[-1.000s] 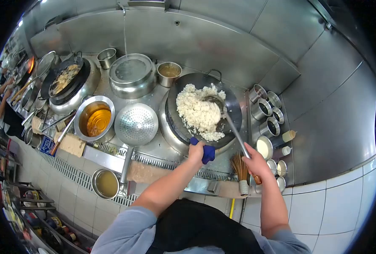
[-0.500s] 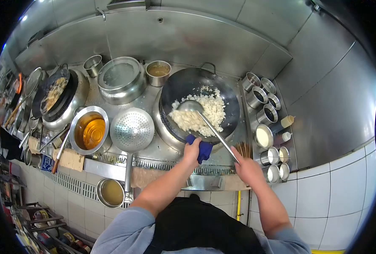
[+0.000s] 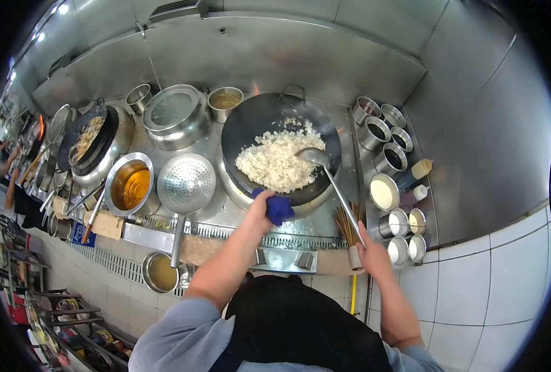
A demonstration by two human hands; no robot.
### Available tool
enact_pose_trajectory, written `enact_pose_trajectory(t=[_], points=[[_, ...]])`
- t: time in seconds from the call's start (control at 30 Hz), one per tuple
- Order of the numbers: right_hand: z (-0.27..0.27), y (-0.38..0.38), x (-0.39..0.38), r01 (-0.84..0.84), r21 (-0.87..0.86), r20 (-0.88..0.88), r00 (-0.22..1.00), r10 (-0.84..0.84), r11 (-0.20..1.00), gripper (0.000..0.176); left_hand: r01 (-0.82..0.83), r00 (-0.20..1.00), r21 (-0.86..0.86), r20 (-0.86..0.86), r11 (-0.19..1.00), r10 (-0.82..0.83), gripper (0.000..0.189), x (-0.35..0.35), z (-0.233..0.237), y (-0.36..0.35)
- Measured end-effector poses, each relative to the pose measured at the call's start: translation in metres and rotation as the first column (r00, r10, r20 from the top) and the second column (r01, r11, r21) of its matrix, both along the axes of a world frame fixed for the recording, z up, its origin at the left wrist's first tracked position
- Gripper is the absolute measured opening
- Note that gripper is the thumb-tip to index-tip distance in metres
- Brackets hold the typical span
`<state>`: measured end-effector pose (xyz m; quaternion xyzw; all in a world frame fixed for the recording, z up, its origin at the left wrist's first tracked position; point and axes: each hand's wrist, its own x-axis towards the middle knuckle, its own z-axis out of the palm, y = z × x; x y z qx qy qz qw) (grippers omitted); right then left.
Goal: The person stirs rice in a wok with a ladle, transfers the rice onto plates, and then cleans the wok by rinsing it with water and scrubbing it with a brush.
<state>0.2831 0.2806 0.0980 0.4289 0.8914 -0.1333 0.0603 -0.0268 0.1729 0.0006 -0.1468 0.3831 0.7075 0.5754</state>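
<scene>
We observe the left fingers (image 3: pixel 262 208) clenched on the blue cloth (image 3: pixel 278 209) at the wok (image 3: pixel 238 127), the right fingers (image 3: pixel 368 248) gripping the ladle (image 3: pixel 313 156) in white rice (image 3: pixel 275 162)

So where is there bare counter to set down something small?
Two modest patches of bare steel counter: one bordered by the left wok, lidded pot and orange-liquid pot; another, narrower, between the strainer and big wok. It is crowded on the right, where tins and bottles stand close together, and left among long handles.
</scene>
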Motion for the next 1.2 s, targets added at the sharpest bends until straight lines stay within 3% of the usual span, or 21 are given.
enact_pose_trajectory(t=[0.03,0.07,0.13,0.2,0.23,0.3,0.33,0.37,0.43,0.5,0.57,0.7,0.8,0.9,0.93,1.0,1.03,1.1,1.17,1.2], points=[[0.017,0.0,0.0,0.002,-0.009,-0.002,1.0,-0.002,1.0,0.061,0.073,0.993,-0.118,-0.079,0.99,-0.082,0.026,-0.013,-0.011,0.012],[0.045,-0.007,0.001,-0.01,-0.061,0.001,1.0,0.01,0.998,0.06,0.101,0.986,-0.107,-0.118,0.989,-0.114,0.021,-0.024,-0.037,0.02],[0.09,-0.025,0.029,-0.023,-0.138,0.006,1.0,0.024,0.99,0.059,-0.057,0.984,-0.106,-0.171,0.993,0.038,0.022,0.008,-0.013,0.01],[0.119,-0.022,0.065,-0.279,-0.09,-0.174,0.95,0.261,0.956,0.055,-0.195,0.963,-0.04,-0.2,0.98,0.183,0.024,0.051,0.027,-0.007],[0.118,-0.016,0.062,-0.283,-0.09,-0.183,0.947,0.263,0.955,0.055,-0.324,0.93,0.039,-0.17,0.945,0.326,0.021,0.07,0.057,-0.011],[0.112,-0.021,0.059,-0.352,-0.199,-0.065,0.936,0.346,0.915,0.057,-0.251,0.964,-0.142,-0.131,0.958,0.233,0.017,0.065,0.059,-0.012],[0.104,-0.022,0.032,-0.301,-0.162,0.14,0.936,0.324,0.94,0.056,-0.176,0.977,-0.133,-0.144,0.975,0.157,0.015,0.052,0.045,-0.004],[0.089,-0.017,0.006,-0.316,-0.113,0.22,0.917,0.334,0.942,0.055,-0.125,0.989,-0.14,-0.101,0.982,0.112,0.015,0.045,0.043,-0.001],[0.043,-0.001,-0.015,-0.356,-0.046,0.106,0.927,0.359,0.933,0.053,-0.15,0.973,-0.2,-0.202,0.968,0.109,0.017,0.061,0.02,-0.016],[0.03,-0.002,-0.038,-0.322,0.111,0.059,0.946,0.317,0.94,0.052,-0.042,0.968,-0.282,-0.247,0.958,-0.031,0.019,0.085,-0.007,-0.052],[0.036,-0.014,-0.033,-0.295,0.163,-0.017,0.953,0.301,0.942,0.052,-0.097,0.97,-0.24,-0.241,0.966,0.038,0.02,0.1,0.003,-0.074],[0.095,-0.024,0.007,-0.278,0.028,-0.018,0.96,0.278,0.96,0.055,-0.128,0.977,-0.134,-0.187,0.983,0.102,0.032,0.062,-0.004,-0.04],[0.147,-0.023,0.038,-0.291,-0.145,0.039,0.954,0.299,0.946,0.055,-0.243,0.965,-0.13,-0.132,0.961,0.226,0.027,0.078,0.046,-0.03],[0.128,-0.019,0.04,-0.338,-0.236,0.132,0.918,0.374,0.911,0.055,-0.255,0.965,-0.121,-0.101,0.959,0.243,0.018,0.077,0.083,-0.031],[0.116,-0.024,0.017,-0.317,-0.155,0.245,0.905,0.347,0.936,0.056,-0.186,0.977,-0.111,-0.122,0.976,0.173,0.018,0.068,0.073,-0.03],[0.065,-0.012,-0.017,-0.358,-0.044,0.197,0.912,0.359,0.933,0.06,-0.137,0.968,-0.078,-0.22,0.988,0.117,0.021,0.051,0.014,-0.021],[0.038,-0.012,-0.023,-0.35,-0.035,0.196,0.916,0.35,0.936,0.06,-0.129,0.968,-0.07,-0.224,0.989,0.11,0.021,0.056,0.006,-0.025],[0.006,-0.013,-0.032,-0.262,0.2,0.059,0.965,0.255,0.944,0.05,-0.015,0.952,-0.255,-0.299,0.967,-0.064,0.018,0.077,-0.004,-0.047],[0.033,-0.026,-0.024,-0.237,0.239,0.023,0.971,0.238,0.942,0.053,-0.055,0.915,-0.157,-0.402,0.986,-0.013,0.02,0.081,-0.039,-0.058],[0.048,-0.031,-0.012,-0.229,0.191,0.019,0.973,0.23,0.954,0.056,-0.112,0.932,-0.189,-0.36,0.975,0.038,0.02,0.082,-0.009,-0.055]])
